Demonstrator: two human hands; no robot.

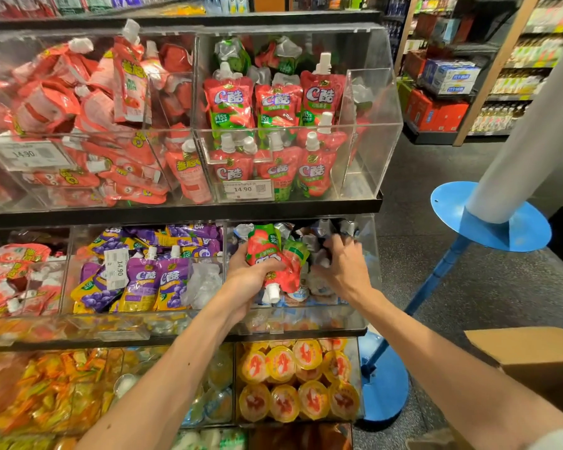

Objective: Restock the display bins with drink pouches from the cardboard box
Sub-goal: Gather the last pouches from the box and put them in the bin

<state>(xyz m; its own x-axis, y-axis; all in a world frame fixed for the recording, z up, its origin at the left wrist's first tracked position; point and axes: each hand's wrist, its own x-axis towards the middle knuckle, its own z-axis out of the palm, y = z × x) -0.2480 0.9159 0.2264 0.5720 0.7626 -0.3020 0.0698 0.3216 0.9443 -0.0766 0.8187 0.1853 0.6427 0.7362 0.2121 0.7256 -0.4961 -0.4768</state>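
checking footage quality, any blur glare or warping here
Head view: wide lens bends the shelf edge and leans the white pillar; glare streaks the clear bin; the right hand looks slightly smeared at the fingers; the red pouch in the left hand is sharp.

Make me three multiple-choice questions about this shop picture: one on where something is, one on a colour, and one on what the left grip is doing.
1. Where is the cardboard box?
A) on the top shelf
B) at the lower right of the view
C) inside a bin

2. What colour are the pouches just left of the left grip?
A) purple
B) blue
C) black

3. What is the left grip doing?
A) hanging idle
B) pressing a price tag
C) holding a red pouch

Answers:
1 B: the box fills the lower right corner.
2 A: the packs are purple with grape pictures.
3 C: the fingers wrap the pouch, and its white cap points down.
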